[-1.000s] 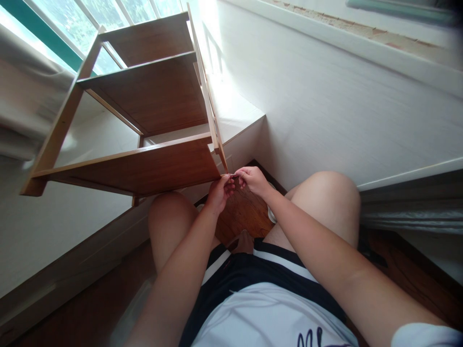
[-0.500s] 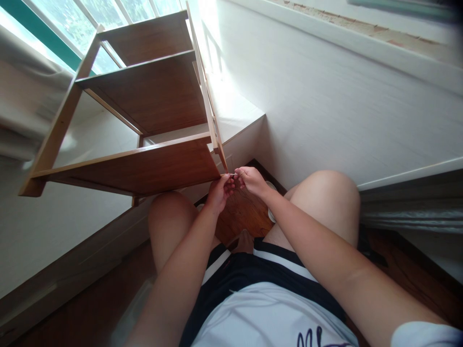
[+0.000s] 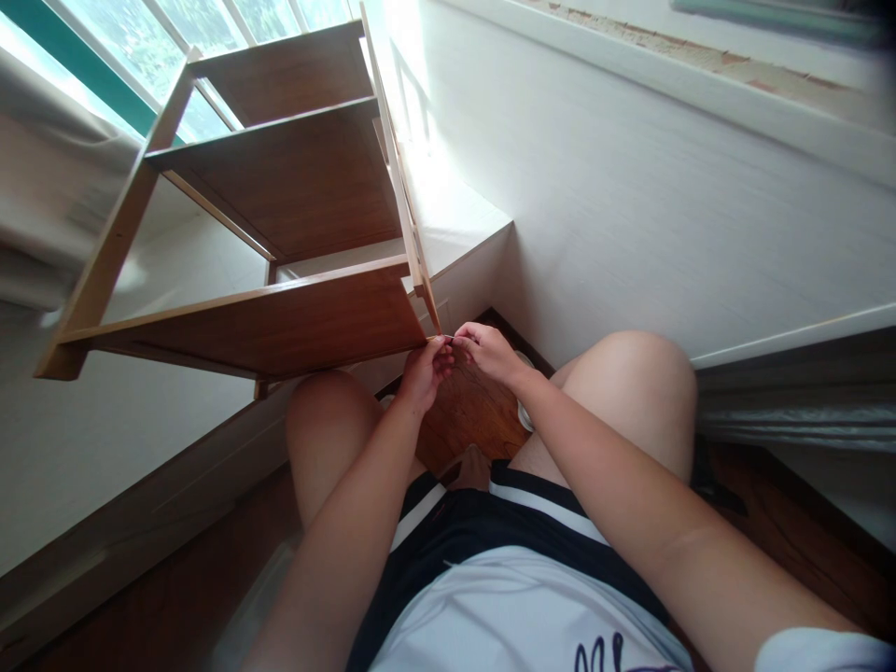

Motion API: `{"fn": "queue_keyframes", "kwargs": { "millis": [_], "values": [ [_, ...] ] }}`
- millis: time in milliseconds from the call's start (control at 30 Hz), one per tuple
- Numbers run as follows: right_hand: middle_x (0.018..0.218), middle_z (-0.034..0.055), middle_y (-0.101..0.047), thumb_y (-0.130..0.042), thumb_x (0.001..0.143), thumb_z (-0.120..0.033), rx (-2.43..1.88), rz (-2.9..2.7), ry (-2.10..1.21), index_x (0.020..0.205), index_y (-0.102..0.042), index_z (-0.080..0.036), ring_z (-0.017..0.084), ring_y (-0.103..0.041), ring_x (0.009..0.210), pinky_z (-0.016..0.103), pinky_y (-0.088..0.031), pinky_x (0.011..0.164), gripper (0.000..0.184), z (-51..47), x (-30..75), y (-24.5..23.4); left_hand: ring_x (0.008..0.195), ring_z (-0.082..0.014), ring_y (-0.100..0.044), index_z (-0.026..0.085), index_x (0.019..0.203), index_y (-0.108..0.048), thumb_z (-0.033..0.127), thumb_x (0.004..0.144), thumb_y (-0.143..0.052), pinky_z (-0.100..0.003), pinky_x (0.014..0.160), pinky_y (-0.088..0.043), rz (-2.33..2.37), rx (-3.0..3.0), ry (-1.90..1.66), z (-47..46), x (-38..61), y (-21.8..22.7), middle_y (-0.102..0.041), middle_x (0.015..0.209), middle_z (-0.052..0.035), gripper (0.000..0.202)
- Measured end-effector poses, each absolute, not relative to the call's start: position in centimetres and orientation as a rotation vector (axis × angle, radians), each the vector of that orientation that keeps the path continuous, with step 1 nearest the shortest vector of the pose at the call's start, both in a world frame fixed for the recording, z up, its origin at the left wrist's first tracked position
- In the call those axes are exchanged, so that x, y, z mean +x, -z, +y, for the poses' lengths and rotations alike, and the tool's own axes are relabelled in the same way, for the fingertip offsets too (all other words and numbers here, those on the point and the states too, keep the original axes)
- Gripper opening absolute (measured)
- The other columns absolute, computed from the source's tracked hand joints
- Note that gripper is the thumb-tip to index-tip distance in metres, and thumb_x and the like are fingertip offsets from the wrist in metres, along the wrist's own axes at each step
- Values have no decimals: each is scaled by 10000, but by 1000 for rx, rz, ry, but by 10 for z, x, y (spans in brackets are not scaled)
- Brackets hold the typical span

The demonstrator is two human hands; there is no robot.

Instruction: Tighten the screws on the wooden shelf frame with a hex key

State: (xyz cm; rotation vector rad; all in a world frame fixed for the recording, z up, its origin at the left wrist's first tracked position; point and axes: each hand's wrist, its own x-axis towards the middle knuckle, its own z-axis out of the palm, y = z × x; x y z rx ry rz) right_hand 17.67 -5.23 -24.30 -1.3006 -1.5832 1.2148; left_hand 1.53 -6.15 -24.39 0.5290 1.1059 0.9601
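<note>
A wooden shelf unit [image 3: 280, 196] with three brown boards and pale side rails stands in front of me, seen from above. My left hand [image 3: 423, 371] and my right hand [image 3: 488, 350] meet at the lower end of its right-hand rail [image 3: 428, 303], just beside the lowest board. Both hands are closed in a pinch, fingertips touching each other around something small that I cannot make out. My bare knees sit under the hands, over a brown wooden floor [image 3: 472, 411].
A white wall [image 3: 630, 205] runs along the right, with a white ledge [image 3: 455, 219] behind the shelf. A window [image 3: 140, 47] and a pale curtain [image 3: 49, 177] are at the upper left. A white baseboard [image 3: 105, 560] borders the floor on the left.
The hands stay pinched together at the rail's end with only slight finger motion. The shelf has not visibly moved.
</note>
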Motion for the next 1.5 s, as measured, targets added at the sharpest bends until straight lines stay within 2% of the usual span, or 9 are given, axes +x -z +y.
{"fn": "queue_keyframes", "kwargs": {
  "millis": [67,200,300,500,900,1100,1367,1500],
  "values": [
    [584,-36,-583,-556,927,-326,-1320,-1622,-1133,827,-651,-186,126,-524,552,253,-406,598,196,-52,178,242,652,-83,-593,180,904,-719,428,730,-774,-192,546,-410,1106,526,-961,-61,15,245,-657,817,-6,307],
    [799,22,-711,-575,927,-285,-1292,-1712,-996,862,-698,-185,158,-620,734,273,-437,727,172,-53,178,240,647,-86,-596,180,891,-710,423,731,-775,-198,547,-406,1109,523,-963,-61,15,245,-663,812,-6,299],
    [886,46,-742,-574,936,-261,-1279,-1759,-914,883,-715,-191,179,-651,813,287,-448,789,166,-52,178,241,646,-88,-601,182,889,-704,424,730,-776,-203,553,-407,1116,527,-962,-62,15,244,-669,811,-6,297],
    [921,67,-757,-577,944,-230,-1259,-1818,-813,900,-730,-191,199,-674,860,299,-466,829,164,-50,179,245,644,-85,-599,185,908,-709,430,729,-775,-204,555,-413,1120,535,-954,-62,14,244,-666,817,-7,311],
    [924,67,-753,-546,969,-251,-1254,-1848,-717,903,-737,-200,199,-676,857,295,-474,815,208,-48,179,252,646,-84,-599,186,909,-706,440,728,-777,-203,552,-413,1110,529,-945,-62,14,242,-666,826,-9,320],
    [947,68,-756,-563,966,-263,-1263,-1859,-702,915,-746,-209,208,-675,896,308,-472,855,198,-47,181,253,635,-84,-601,184,897,-701,437,728,-776,-205,547,-408,1109,530,-946,-62,15,242,-668,811,-9,313],
    [945,69,-749,-564,956,-252,-1264,-1832,-758,903,-741,-210,210,-664,905,306,-456,864,189,-46,180,251,640,-84,-597,187,882,-704,433,737,-774,-203,544,-416,1108,519,-945,-62,15,244,-664,815,-8,295],
    [908,50,-748,-558,949,-265,-1271,-1790,-853,877,-731,-206,192,-660,848,290,-450,809,197,-45,179,249,651,-85,-597,185,885,-706,436,731,-783,-196,543,-421,1104,523,-947,-62,14,244,-661,817,-12,305]
  ]
}}
